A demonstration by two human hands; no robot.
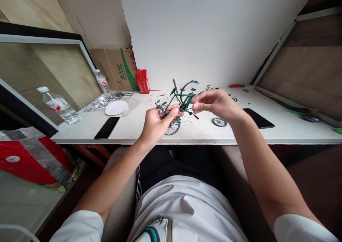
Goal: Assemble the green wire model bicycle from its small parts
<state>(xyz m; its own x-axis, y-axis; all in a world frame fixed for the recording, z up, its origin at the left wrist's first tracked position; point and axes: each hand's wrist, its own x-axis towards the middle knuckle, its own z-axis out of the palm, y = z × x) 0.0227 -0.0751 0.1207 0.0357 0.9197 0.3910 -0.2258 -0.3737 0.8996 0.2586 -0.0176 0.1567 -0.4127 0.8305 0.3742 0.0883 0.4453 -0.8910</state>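
- The left hand is closed, thumb against fingers, around the front part of a green model bicycle.
- The right hand is at the bicycle's other end, thumb and forefinger nearly together; whether a small part is pinched between them, I cannot tell.
- The bicycle is between the two hands, near the front edge of the white tabletop, its spoked front wheel below the left thumb.
- A loose spoked wheel lies below the right hand.
- A black smartphone lies left of the left hand, with a white plate just behind it.
- A black tablet lies right of the right hand.
- A small red box stands towards the back.
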